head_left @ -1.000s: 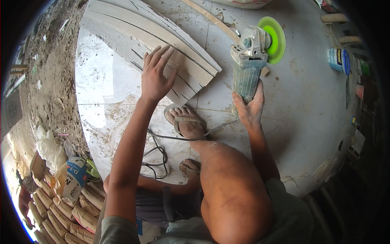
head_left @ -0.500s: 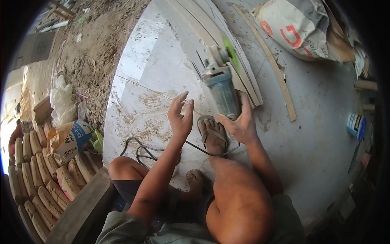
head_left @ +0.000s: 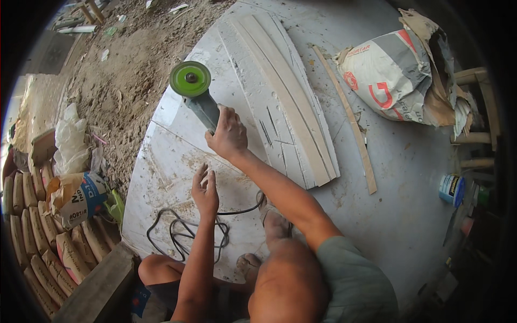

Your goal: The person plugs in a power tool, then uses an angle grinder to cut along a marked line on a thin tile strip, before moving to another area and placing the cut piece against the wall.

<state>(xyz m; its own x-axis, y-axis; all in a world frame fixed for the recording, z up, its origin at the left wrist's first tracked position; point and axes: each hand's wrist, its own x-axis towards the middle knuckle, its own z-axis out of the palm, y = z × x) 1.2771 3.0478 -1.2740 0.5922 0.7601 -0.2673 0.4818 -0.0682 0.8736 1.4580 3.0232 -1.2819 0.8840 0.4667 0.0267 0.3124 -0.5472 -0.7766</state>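
Note:
My right hand (head_left: 230, 134) is wrapped round the dark body of an angle grinder (head_left: 203, 110), stretched out forward and to the left. The grinder's green cutting disc (head_left: 190, 79) faces up toward me. My left hand (head_left: 205, 191) hangs nearer to me with fingers apart, holding nothing. The black power cord (head_left: 180, 232) lies in loops on the floor beside my left forearm. To the right of the grinder, a long beige strip of tile (head_left: 288, 102) rests on a white, scored board (head_left: 264, 118).
A torn mortar bag (head_left: 385, 81) lies at the far right, with a thin strip (head_left: 350, 121) left of it. A small blue-lidded tub (head_left: 451, 189) stands at the right. Stacked brown packs (head_left: 59, 253) fill the left, behind a concrete ledge (head_left: 99, 285). Loose soil (head_left: 124, 59) borders the floor.
My right hand has carried the grinder leftward, from beside the board to the far left, and the disc has turned to face up. My left hand has drawn back toward me.

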